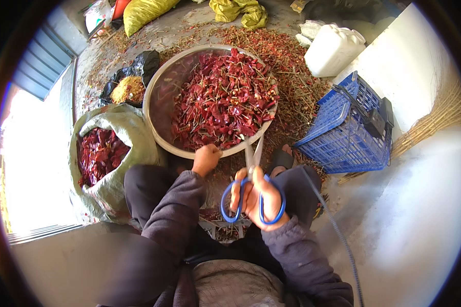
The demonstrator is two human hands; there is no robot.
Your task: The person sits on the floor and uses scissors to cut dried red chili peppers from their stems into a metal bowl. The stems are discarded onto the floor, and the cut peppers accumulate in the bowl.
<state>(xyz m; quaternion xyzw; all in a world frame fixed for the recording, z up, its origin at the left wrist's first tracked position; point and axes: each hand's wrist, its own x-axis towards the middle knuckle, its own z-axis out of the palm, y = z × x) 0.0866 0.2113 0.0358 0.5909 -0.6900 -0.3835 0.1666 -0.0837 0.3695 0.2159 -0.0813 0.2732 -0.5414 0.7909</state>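
A wide metal basin (153, 126) stands before me, heaped with dried red chili peppers (226, 99) that have stems on them. My left hand (207, 158) is at the basin's near rim with its fingers curled; whether it holds anything cannot be seen. Just right of it, my right hand (263, 195) holds scissors (250, 163) with blue handles, fingers through the loops. The scissor blades are spread and point at the near right rim of the basin. Left of my left knee, an open woven sack (138, 142) holds more red chili pieces (101, 153).
A blue plastic crate (353, 142) with a dark device on it stands right, by a white jerrycan (332, 50) and a twig broom (434, 119). Stems and chili scraps (292, 84) litter the floor. Left lies a black plastic bag (146, 65); a yellow sack (144, 15) lies behind. A cable (338, 226) runs at right.
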